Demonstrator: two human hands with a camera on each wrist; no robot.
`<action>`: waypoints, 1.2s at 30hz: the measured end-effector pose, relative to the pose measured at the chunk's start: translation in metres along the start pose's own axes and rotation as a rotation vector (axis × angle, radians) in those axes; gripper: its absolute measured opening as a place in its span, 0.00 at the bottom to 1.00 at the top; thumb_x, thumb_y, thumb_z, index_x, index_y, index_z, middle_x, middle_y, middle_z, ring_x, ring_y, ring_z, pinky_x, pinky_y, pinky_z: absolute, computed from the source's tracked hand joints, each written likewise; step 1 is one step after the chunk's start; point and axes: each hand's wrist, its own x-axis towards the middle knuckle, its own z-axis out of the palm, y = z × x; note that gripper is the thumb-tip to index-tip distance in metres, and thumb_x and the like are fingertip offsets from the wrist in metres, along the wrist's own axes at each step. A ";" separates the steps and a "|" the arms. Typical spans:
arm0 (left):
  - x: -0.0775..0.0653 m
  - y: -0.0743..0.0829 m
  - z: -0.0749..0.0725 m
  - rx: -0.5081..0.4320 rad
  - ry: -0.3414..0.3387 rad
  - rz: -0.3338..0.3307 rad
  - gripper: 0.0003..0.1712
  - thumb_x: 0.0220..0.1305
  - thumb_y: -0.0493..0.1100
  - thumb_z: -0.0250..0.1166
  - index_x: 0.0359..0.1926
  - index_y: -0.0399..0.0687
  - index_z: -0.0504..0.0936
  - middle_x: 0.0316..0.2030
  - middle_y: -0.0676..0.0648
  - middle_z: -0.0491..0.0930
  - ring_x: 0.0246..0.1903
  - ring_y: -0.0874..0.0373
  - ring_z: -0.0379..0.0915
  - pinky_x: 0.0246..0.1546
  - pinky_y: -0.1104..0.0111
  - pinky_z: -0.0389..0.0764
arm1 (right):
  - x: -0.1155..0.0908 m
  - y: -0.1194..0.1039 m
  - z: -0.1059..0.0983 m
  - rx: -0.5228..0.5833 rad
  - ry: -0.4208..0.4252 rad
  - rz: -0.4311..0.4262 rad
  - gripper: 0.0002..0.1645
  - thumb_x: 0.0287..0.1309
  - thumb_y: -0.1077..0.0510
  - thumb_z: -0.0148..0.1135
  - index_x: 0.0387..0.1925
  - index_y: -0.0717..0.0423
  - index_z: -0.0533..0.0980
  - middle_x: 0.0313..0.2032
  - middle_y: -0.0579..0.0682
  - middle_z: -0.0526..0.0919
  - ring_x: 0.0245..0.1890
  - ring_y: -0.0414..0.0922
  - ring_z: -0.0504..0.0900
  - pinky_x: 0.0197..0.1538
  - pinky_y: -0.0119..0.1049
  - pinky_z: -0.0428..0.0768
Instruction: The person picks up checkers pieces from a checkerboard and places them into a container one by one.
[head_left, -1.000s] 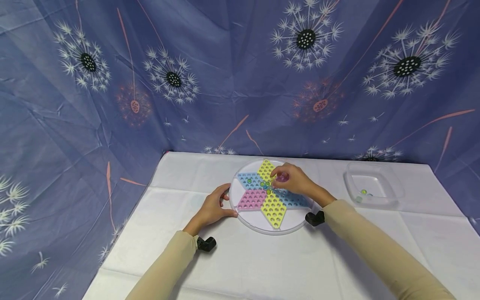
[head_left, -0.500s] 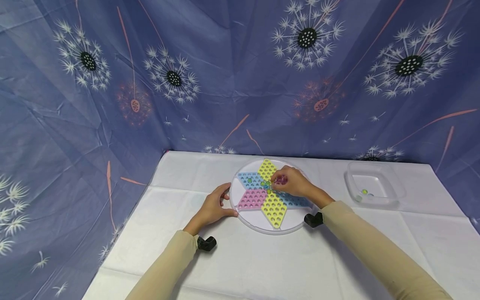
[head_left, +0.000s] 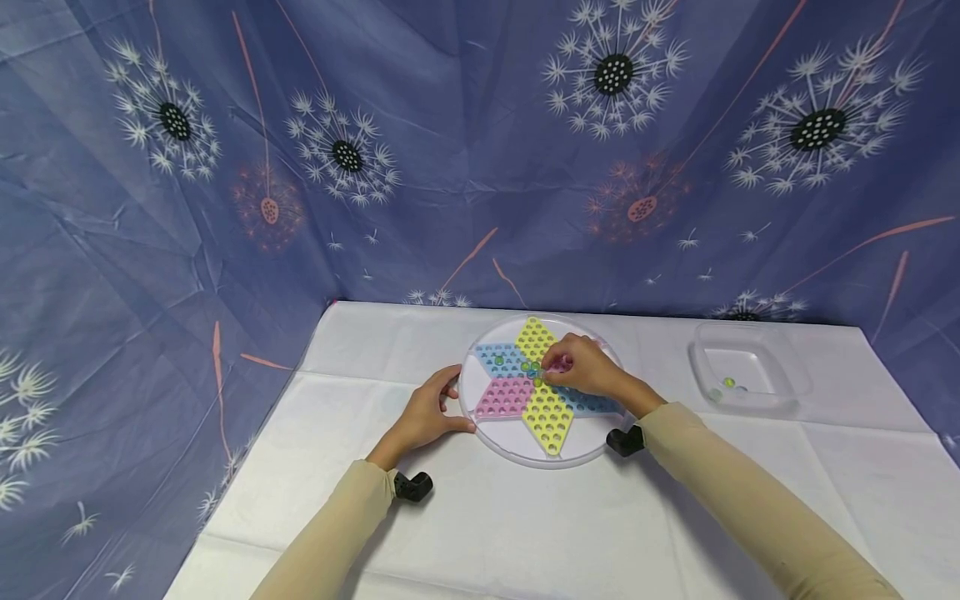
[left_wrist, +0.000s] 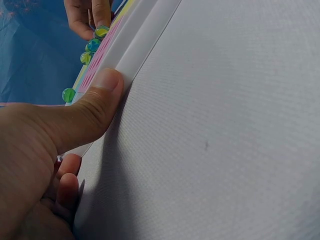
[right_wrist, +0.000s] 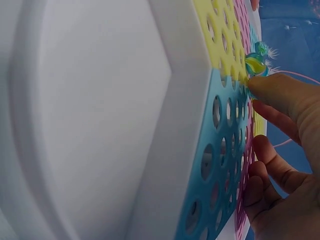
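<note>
A round white Chinese checkers board [head_left: 504,439] carries a star of yellow, blue and pink points with holes. My left hand [head_left: 426,414] grips its left rim, thumb on the edge and fingers curled at the side, as the left wrist view shows. Over the star's middle, my right hand [head_left: 588,367] pinches a glass marble down at the holes, the marble mostly hidden by thumb and index finger. Several marbles [head_left: 532,374] sit clustered beside these fingertips; the right wrist view shows a yellow-green marble [right_wrist: 255,65] by the thumb. One green marble [head_left: 499,361] sits apart in the upper-left blue point.
To the right stands a clear plastic container [head_left: 787,400] with a few marbles [head_left: 729,382] inside. The board lies on a white tablecloth [head_left: 525,533]. A blue curtain with dandelion prints [head_left: 465,150] hangs behind the table and along the left.
My right hand has lowered slightly and settled at the middle of the star, fingertips close to the clustered marbles. My left hand stays on the rim.
</note>
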 end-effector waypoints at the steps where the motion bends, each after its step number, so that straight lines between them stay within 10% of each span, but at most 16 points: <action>1: 0.000 0.000 0.000 0.000 0.000 0.000 0.60 0.46 0.42 0.85 0.77 0.41 0.63 0.49 0.45 0.76 0.39 0.55 0.68 0.40 0.67 0.71 | 0.000 0.000 0.000 0.002 0.000 0.002 0.07 0.57 0.57 0.77 0.38 0.51 0.87 0.40 0.49 0.82 0.42 0.48 0.73 0.53 0.46 0.68; 24: 0.000 0.002 0.000 0.001 0.001 0.006 0.59 0.47 0.42 0.85 0.77 0.41 0.63 0.47 0.45 0.76 0.37 0.55 0.66 0.40 0.67 0.70 | 0.001 0.000 0.000 -0.019 -0.018 0.027 0.05 0.57 0.57 0.77 0.36 0.48 0.86 0.40 0.49 0.79 0.42 0.48 0.71 0.51 0.45 0.67; 36: -0.001 0.003 0.000 -0.001 0.003 0.001 0.59 0.47 0.42 0.85 0.77 0.41 0.63 0.48 0.45 0.76 0.37 0.56 0.67 0.40 0.67 0.71 | 0.002 -0.002 -0.012 -0.057 -0.024 -0.096 0.05 0.56 0.61 0.74 0.35 0.50 0.86 0.38 0.50 0.81 0.41 0.49 0.74 0.50 0.47 0.70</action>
